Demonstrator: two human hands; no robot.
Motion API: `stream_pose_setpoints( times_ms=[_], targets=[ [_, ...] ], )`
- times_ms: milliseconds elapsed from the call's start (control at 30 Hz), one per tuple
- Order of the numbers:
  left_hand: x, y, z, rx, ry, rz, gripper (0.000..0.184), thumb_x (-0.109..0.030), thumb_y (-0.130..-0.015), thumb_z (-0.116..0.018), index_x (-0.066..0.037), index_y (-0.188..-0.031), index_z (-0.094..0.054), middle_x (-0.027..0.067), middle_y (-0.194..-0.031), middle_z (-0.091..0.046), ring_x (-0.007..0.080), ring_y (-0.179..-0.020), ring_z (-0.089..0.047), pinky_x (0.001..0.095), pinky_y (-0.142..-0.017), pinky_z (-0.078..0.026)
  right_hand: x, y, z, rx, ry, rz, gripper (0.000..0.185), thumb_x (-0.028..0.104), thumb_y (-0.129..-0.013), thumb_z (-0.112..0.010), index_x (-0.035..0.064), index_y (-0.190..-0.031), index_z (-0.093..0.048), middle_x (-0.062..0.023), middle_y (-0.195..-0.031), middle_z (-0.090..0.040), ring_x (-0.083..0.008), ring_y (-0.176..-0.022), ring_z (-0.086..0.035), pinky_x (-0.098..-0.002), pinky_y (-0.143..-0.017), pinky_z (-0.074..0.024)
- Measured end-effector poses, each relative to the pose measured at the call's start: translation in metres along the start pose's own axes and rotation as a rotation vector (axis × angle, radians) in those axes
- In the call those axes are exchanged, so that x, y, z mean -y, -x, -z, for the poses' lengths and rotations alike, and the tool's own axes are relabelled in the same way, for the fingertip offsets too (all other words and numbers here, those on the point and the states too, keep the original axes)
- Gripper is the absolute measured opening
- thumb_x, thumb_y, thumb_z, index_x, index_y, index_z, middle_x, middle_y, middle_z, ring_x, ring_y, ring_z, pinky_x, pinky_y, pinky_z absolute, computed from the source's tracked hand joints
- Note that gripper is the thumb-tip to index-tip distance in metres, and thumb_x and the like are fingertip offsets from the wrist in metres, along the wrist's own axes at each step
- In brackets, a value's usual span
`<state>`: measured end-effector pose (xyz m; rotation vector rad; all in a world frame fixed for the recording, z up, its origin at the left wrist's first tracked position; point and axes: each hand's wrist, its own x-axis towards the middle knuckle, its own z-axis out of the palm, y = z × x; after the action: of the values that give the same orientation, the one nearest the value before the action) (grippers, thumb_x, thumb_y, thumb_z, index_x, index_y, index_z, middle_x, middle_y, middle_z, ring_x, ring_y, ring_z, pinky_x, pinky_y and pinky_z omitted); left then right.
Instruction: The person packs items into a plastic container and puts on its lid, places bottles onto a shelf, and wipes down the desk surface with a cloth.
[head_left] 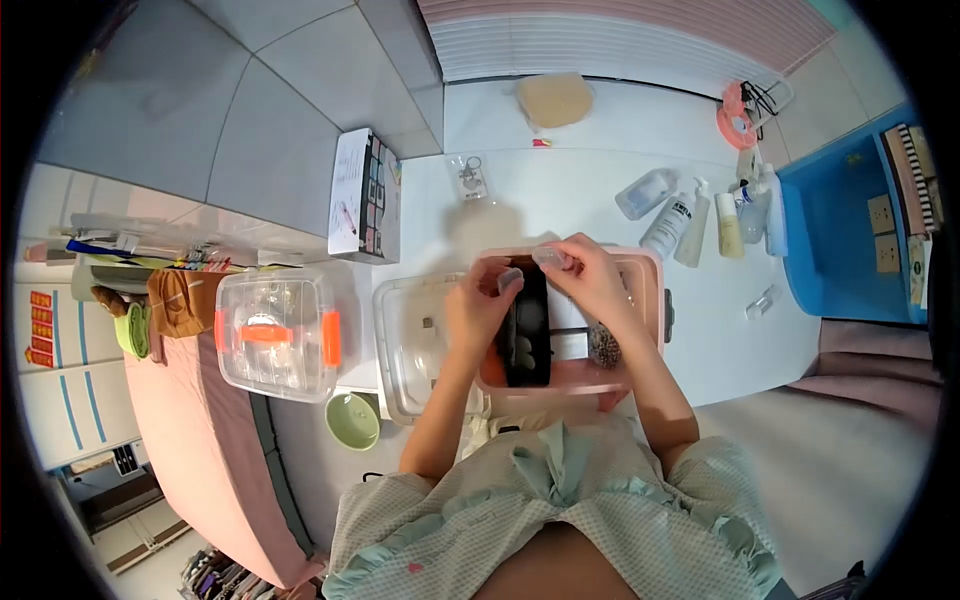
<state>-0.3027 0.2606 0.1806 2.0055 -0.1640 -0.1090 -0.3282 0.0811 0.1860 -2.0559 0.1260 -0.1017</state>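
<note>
Above an open pink bin (648, 375), my left hand (482, 302) pinches a small clear plastic piece (510, 280). Close on its right, my right hand (588, 275) holds another small clear piece (549, 257) between thumb and fingers. The two pieces are apart. Inside the bin are a black case (529, 345) with round items, a white box (570, 346) and a dark speckled item (604, 346). A clear lid (403, 345) lies left of the bin, partly behind my left forearm.
A clear box with orange latches (267, 335) stands left, above a green bowl (352, 422). A white carton (352, 200) is at the back left. Several bottles (668, 225) stand or lie at right, beside a blue shelf (815, 240). A small clear bottle (763, 302) lies near the right edge.
</note>
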Motion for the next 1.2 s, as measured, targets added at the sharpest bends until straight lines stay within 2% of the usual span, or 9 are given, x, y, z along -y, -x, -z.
stream_pose_setpoints(
  times_ms=[133,233,433,533,733,867,1033,1100,1200],
  targets=[
    [0.007,0.021,-0.006,-0.091,-0.288,-0.122,0.022,-0.018,-0.069,-0.075,-0.009,-0.088,-0.067,0.0056,-0.069,-0.063,0.0156,-0.059,-0.057,0.0283,-0.056,-0.047,-0.001,0.02,-0.007,0.072,0.03,-0.037,0.034,0.02,-0.075,-0.07,0.0098,-0.106,-0.063,-0.0058,-0.08,-0.059,-0.0159,-0.067,-0.058,-0.0284,-0.061,-0.0465],
    [0.004,0.027,-0.005,-0.119,-0.36,-0.225,0.019,-0.017,-0.071,-0.073,-0.009,-0.087,-0.066,0.0054,-0.078,-0.064,0.0173,-0.061,-0.059,0.0297,-0.056,-0.047,-0.003,0.028,-0.015,0.046,0.063,0.006,0.037,0.022,-0.076,-0.07,0.0113,-0.11,-0.061,-0.0055,-0.08,-0.06,-0.0157,-0.068,-0.058,-0.0291,-0.062,-0.0473],
    [0.011,0.026,-0.002,-0.204,-0.344,-0.301,0.014,-0.011,-0.076,-0.068,-0.008,-0.089,-0.065,0.0033,-0.099,-0.063,0.0185,-0.063,-0.061,0.0298,-0.057,-0.048,-0.002,0.032,-0.016,0.047,0.088,-0.003,0.031,0.02,-0.079,-0.066,0.0107,-0.108,-0.061,-0.0044,-0.082,-0.062,-0.0166,-0.069,-0.059,-0.0298,-0.064,-0.0483],
    [0.017,0.021,0.001,-0.198,-0.286,-0.251,0.013,-0.009,-0.077,-0.065,-0.008,-0.089,-0.064,0.0039,-0.098,-0.063,0.0185,-0.064,-0.061,0.0297,-0.058,-0.049,-0.006,0.028,-0.014,0.072,0.08,-0.01,0.027,0.018,-0.081,-0.064,0.009,-0.106,-0.062,-0.0054,-0.081,-0.063,-0.0169,-0.067,-0.059,-0.0296,-0.063,-0.0482],
    [0.016,-0.014,0.009,-0.195,-0.355,-0.29,0.011,-0.009,-0.077,-0.063,-0.008,-0.089,-0.063,0.0038,-0.098,-0.062,0.0193,-0.07,-0.061,0.0305,-0.061,-0.049,-0.012,-0.009,-0.006,0.04,-0.026,0.018,0.022,0.015,-0.082,-0.062,0.0084,-0.102,-0.064,-0.0068,-0.079,-0.063,-0.016,-0.065,-0.059,-0.0274,-0.062,-0.0477],
    [0.024,-0.06,0.01,-0.11,-0.394,-0.179,0.021,-0.013,-0.075,-0.065,-0.013,-0.095,-0.061,0.0033,-0.102,-0.06,0.0265,-0.088,-0.059,0.0369,-0.072,-0.048,-0.024,-0.056,0.0,0.022,-0.049,0.045,0.02,0.015,-0.081,-0.061,0.0087,-0.1,-0.066,-0.0077,-0.08,-0.063,-0.0169,-0.064,-0.058,-0.0266,-0.062,-0.0478],
    [0.079,-0.112,-0.006,-0.108,-0.512,-0.109,0.033,-0.019,-0.074,-0.068,-0.014,-0.105,-0.058,0.0047,-0.105,-0.059,0.028,-0.09,-0.059,0.0375,-0.073,-0.049,-0.062,-0.117,0.0,0.056,0.04,-0.007,0.022,0.019,-0.078,-0.064,0.0102,-0.098,-0.067,-0.0092,-0.081,-0.061,-0.0189,-0.068,-0.059,-0.0297,-0.066,-0.0485],
    [0.098,-0.129,-0.015,-0.144,-0.557,-0.097,0.038,-0.021,-0.074,-0.069,-0.014,-0.109,-0.057,0.0047,-0.107,-0.059,0.0254,-0.085,-0.062,0.0376,-0.07,-0.05,-0.084,-0.139,-0.003,0.105,0.098,-0.074,0.028,0.026,-0.078,-0.064,0.0131,-0.102,-0.065,-0.0107,-0.092,-0.06,-0.0218,-0.076,-0.06,-0.0329,-0.072,-0.0487],
    [0.106,-0.149,-0.024,-0.038,-0.579,0.113,0.051,-0.023,-0.073,-0.069,-0.014,-0.119,-0.049,0.008,-0.115,-0.055,0.0312,-0.103,-0.054,0.0418,-0.08,-0.048,-0.112,-0.169,-0.011,0.147,0.272,-0.125,0.035,0.029,-0.077,-0.063,0.0157,-0.109,-0.061,-0.0123,-0.103,-0.057,-0.0255,-0.085,-0.061,-0.0359,-0.076,-0.0488]
  ],
)
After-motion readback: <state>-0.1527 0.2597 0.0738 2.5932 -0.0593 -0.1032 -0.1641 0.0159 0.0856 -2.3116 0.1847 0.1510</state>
